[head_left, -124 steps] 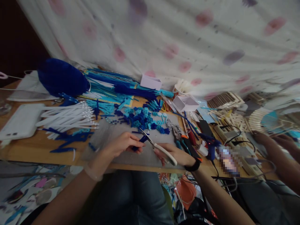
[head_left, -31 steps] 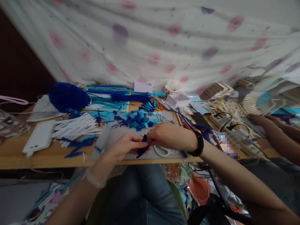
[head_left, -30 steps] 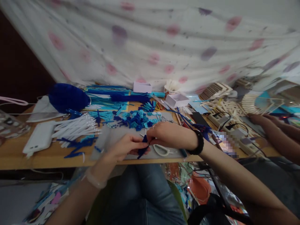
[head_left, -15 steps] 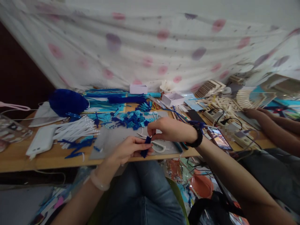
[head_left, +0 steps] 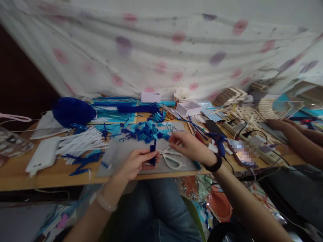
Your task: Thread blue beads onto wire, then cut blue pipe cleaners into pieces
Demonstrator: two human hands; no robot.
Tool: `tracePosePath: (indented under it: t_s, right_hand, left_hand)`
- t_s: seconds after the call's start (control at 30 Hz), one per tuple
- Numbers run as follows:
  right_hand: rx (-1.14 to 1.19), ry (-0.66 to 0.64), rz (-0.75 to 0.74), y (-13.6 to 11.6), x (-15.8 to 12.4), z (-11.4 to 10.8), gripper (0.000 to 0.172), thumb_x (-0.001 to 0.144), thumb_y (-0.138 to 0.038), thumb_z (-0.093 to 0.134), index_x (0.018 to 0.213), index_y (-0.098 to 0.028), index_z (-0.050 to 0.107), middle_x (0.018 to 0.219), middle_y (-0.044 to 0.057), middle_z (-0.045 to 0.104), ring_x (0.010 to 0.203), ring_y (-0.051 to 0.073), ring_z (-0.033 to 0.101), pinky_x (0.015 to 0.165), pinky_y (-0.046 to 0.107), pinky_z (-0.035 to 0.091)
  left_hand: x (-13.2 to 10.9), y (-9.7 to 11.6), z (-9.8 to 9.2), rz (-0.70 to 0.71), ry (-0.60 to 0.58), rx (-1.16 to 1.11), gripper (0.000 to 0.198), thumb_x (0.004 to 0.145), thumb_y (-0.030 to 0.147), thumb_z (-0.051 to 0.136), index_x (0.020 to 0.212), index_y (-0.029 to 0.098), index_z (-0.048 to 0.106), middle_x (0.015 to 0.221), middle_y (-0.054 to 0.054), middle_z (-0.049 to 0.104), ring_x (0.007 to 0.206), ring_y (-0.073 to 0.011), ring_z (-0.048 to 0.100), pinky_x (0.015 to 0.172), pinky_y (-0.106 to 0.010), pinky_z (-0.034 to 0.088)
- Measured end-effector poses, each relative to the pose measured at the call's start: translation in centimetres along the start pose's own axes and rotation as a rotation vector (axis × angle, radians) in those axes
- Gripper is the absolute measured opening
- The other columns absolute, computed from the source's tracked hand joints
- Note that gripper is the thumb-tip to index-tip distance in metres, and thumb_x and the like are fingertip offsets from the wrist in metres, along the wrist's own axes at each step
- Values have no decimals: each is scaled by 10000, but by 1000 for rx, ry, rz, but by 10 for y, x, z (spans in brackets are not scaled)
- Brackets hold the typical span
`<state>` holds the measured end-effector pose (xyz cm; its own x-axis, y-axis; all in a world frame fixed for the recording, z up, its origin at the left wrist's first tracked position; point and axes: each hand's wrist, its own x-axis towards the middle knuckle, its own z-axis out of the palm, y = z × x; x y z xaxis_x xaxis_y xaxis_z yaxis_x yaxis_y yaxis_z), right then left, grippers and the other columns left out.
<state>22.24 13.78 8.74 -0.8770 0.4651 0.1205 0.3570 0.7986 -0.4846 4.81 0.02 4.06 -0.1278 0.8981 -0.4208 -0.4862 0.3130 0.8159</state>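
Note:
My left hand (head_left: 135, 163) is closed on a short dark blue pipe-cleaner piece (head_left: 152, 154), holding it upright over the grey mat (head_left: 118, 156). My right hand (head_left: 188, 146), with a black band on the wrist, hovers just right of it above the white-handled scissors (head_left: 171, 159) lying on the mat; its fingers are loosely curled and hold nothing I can see. A heap of blue and light-blue twisted pieces (head_left: 147, 129) lies just beyond both hands.
White pearl-tipped sticks (head_left: 80, 141), a white phone (head_left: 42, 155), a dark blue fluffy bundle (head_left: 72, 111) at left. White boxes (head_left: 188, 108), a blue glue gun (head_left: 219, 141), cables, a phone (head_left: 243, 153), wooden pieces at right. Another person's arms (head_left: 295, 134) reach in from the far right.
My right hand has let go of the blue piece and moved right, off it. My left hand now holds the piece alone, more upright. The scissors lie uncovered on the mat.

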Motion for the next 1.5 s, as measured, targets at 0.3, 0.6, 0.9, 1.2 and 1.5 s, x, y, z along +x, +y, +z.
tracePosePath:
  t_s: [0.3, 0.6, 0.9, 1.2, 1.5]
  right_hand:
    - [-379, -309, 75, 15, -7, 51, 295, 796, -199, 634, 1066, -94, 581, 1101, 180, 612, 977, 270, 602, 847, 353, 460]
    - [-391, -352, 134, 22, 7, 51, 220, 685, -184, 633, 885, -103, 593, 943, 200, 646, 883, 306, 619, 755, 359, 451]
    - [508, -193, 242, 41, -27, 3, 418, 760, -506, 638, 964, -217, 415, 809, -5, 508, 716, 161, 523, 625, 273, 425]
    - [465, -108, 170, 26, -34, 21, 667, 657, -708, 703, 970, -213, 384, 866, -12, 429, 753, 155, 418, 663, 281, 381]
    - [323, -151, 140, 23, -25, 17, 524, 737, -568, 717, 939, -205, 398, 864, 1, 482, 761, 161, 459, 638, 275, 390]
  left_hand:
    - [9, 7, -19, 20, 56, -82, 154, 671, 230, 837, 758, 120, 773, 805, -64, 742, 756, -148, 663, 687, -256, 584]
    - [11, 3, -28, 56, 60, -15, 357, 546, 387, 898, 770, 136, 779, 794, -56, 740, 769, -149, 653, 690, -248, 548]
    - [10, 13, -31, 75, 59, -31, 406, 495, 420, 914, 748, 134, 775, 750, -40, 726, 714, -129, 637, 696, -258, 547]
    - [15, 19, -16, 45, 25, -24, 359, 524, 375, 909, 761, 143, 769, 797, -51, 723, 757, -154, 641, 697, -292, 558]
    - [18, 17, -11, 36, 21, 20, 364, 511, 372, 911, 751, 139, 768, 781, -54, 727, 768, -160, 640, 764, -312, 534]
